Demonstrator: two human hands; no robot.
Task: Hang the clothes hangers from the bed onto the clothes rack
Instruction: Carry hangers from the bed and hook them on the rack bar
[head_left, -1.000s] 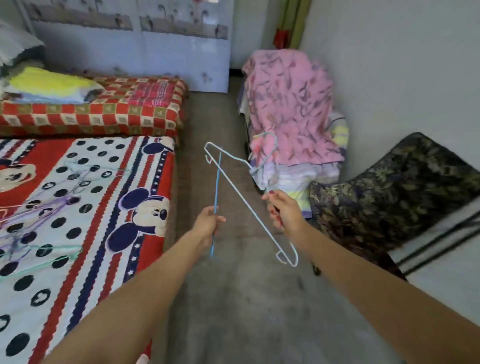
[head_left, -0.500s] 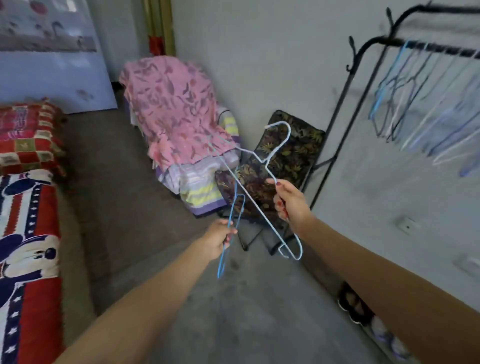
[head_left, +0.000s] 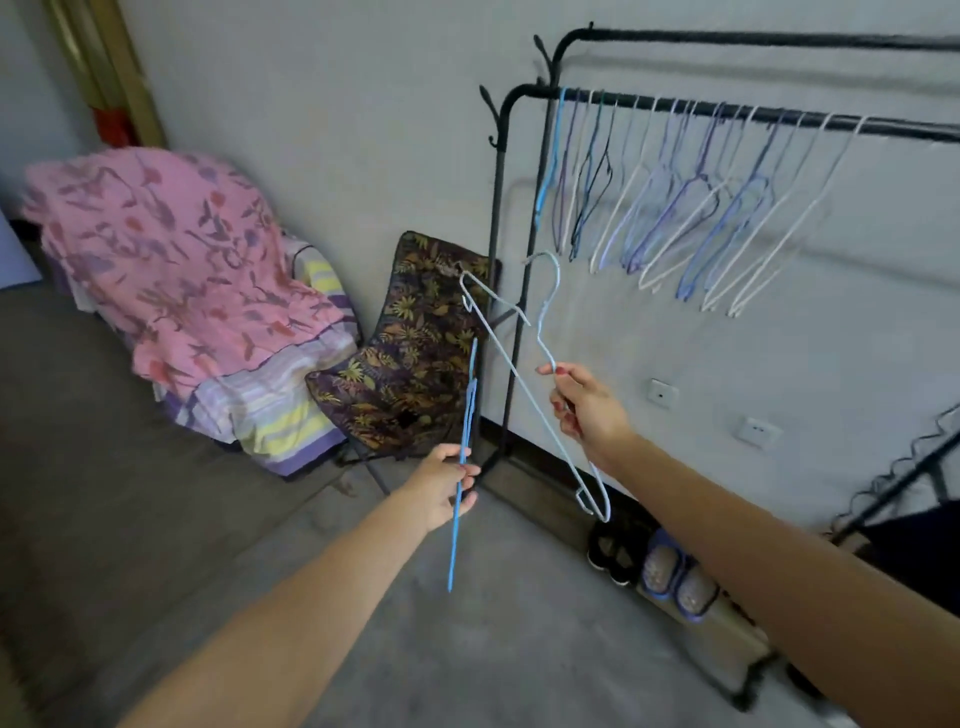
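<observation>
The left hand (head_left: 440, 488) pinches a thin bright-blue hanger (head_left: 462, 462), seen edge-on and upright. The right hand (head_left: 589, 410) grips a pale-blue wire hanger (head_left: 524, 384), hook uppermost, below the black rack (head_left: 727, 106).

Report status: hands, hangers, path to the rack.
Left hand grips blue hanger. Right hand grips pale hanger. Rack bar crowded with hangers; nothing blocking.

A pale plaster wall (head_left: 322, 104) meets a grey concrete floor (head_left: 156, 493). Left of the grip, a pink floral cloth (head_left: 171, 260) drapes striped bedding (head_left: 270, 410); a dark leaf-patterned folding chair (head_left: 415, 338) leans beside it. Slippers (head_left: 670, 571) lie by the wall, below two wall sockets (head_left: 660, 395).
</observation>
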